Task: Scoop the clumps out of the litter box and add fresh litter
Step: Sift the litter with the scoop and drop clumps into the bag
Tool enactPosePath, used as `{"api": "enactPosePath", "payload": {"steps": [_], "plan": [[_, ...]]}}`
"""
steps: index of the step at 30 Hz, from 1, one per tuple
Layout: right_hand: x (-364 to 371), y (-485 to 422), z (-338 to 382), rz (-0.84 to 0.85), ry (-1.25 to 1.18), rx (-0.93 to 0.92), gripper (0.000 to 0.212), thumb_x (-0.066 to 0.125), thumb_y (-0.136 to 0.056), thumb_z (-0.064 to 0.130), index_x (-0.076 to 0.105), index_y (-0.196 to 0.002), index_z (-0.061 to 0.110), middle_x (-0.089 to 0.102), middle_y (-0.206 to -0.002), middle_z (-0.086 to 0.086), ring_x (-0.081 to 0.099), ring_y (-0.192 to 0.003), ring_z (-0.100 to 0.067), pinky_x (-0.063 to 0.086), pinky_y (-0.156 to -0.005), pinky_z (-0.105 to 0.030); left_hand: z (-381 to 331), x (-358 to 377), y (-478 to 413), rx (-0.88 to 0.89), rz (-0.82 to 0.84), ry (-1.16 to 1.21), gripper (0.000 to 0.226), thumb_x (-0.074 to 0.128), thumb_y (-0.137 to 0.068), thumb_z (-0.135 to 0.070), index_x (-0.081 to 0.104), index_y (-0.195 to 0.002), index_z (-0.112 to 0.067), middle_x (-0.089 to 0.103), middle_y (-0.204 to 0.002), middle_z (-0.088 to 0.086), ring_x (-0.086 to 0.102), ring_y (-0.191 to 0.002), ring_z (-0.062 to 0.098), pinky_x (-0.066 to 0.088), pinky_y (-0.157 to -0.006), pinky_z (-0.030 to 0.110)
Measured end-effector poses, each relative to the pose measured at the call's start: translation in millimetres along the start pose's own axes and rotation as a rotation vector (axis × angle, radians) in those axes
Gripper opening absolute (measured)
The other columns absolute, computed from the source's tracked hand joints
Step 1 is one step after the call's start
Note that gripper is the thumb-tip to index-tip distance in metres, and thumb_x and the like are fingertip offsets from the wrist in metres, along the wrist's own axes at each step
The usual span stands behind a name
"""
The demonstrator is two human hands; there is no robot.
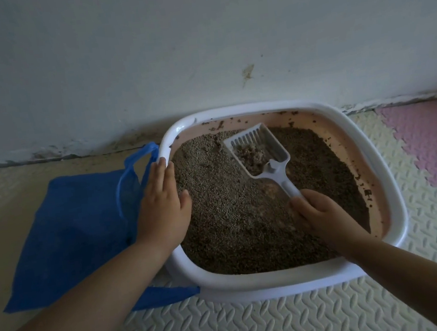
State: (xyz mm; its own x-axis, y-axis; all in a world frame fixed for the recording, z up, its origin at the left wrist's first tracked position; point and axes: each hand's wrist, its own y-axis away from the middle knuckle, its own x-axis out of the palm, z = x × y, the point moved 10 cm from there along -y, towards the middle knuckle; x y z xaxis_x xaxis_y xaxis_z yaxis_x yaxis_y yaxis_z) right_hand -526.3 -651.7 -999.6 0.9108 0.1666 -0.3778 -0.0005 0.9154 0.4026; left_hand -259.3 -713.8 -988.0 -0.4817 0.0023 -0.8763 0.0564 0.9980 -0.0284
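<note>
litter box (pixel 233 111): white rounded-square rim, pink inner walls, on the floor mat against the wall; dark crumbs stuck to the far and right inner walls.
litter (pixel 231 218): grey-brown granules covering the box floor, paler on the left, darker on the right.
scoop (pixel 280 170): white plastic, slotted front edge, over the far middle of the box, front pointing to the far left; right hand (pixel 323 213) grips the handle.
clump (pixel 251 154): brownish lump with loose granules, lying inside the scoop.
</note>
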Motion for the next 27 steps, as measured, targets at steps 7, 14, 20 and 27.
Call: {"api": "enactPosePath", "payload": {"steps": [7, 14, 20, 27], "plan": [[-2, 2, -9, 0.022, -0.011, 0.095, 0.029, 0.043, -0.101, 0.021, 0.055, -0.078, 0.007, 0.043, -0.052, 0.004, 0.036, -0.043, -0.007, 0.032, -0.045, -0.020, 1, 2, -1, -0.015, 0.023, -0.035, 0.062, 0.036, -0.099, -0.032, 0.010, -0.153, -0.013, -0.009, -0.160, -0.003, -0.012, -0.146, 0.011, -0.002, -0.110, 0.024], [12, 2, -35, 0.111, 0.118, 0.282, 0.027, 0.048, -0.097, 0.020, 0.065, -0.079, 0.011, 0.047, -0.053, 0.000, 0.039, -0.046, -0.012, 0.032, -0.051, -0.026, 2, 2, -1, -0.016, 0.024, 0.022, 0.062, 0.039, -0.099, -0.029, 0.011, -0.153, -0.013, -0.006, -0.161, -0.005, -0.010, -0.146, 0.009, 0.001, -0.111, 0.023], [35, -10, -24, 0.135, -0.090, 0.443, 0.025, 0.042, -0.095, 0.012, 0.061, -0.079, 0.005, 0.036, -0.043, 0.003, 0.026, -0.032, -0.010, 0.018, -0.035, -0.016, 2, 2, -1, -0.020, 0.019, 0.044, 0.063, 0.039, -0.099, -0.028, 0.009, -0.153, -0.013, -0.007, -0.160, -0.005, -0.011, -0.145, 0.007, -0.003, -0.109, 0.020], [58, -83, 14, 0.016, -0.082, 0.338, 0.022, 0.043, -0.096, 0.010, 0.058, -0.079, 0.010, 0.045, -0.050, 0.003, 0.035, -0.037, -0.006, 0.027, -0.037, -0.018, 0, 0, -1, -0.027, 0.002, 0.072, 0.063, 0.038, -0.100, -0.026, 0.008, -0.153, -0.014, -0.006, -0.161, -0.005, -0.011, -0.145, 0.006, -0.004, -0.109, 0.018]]}}
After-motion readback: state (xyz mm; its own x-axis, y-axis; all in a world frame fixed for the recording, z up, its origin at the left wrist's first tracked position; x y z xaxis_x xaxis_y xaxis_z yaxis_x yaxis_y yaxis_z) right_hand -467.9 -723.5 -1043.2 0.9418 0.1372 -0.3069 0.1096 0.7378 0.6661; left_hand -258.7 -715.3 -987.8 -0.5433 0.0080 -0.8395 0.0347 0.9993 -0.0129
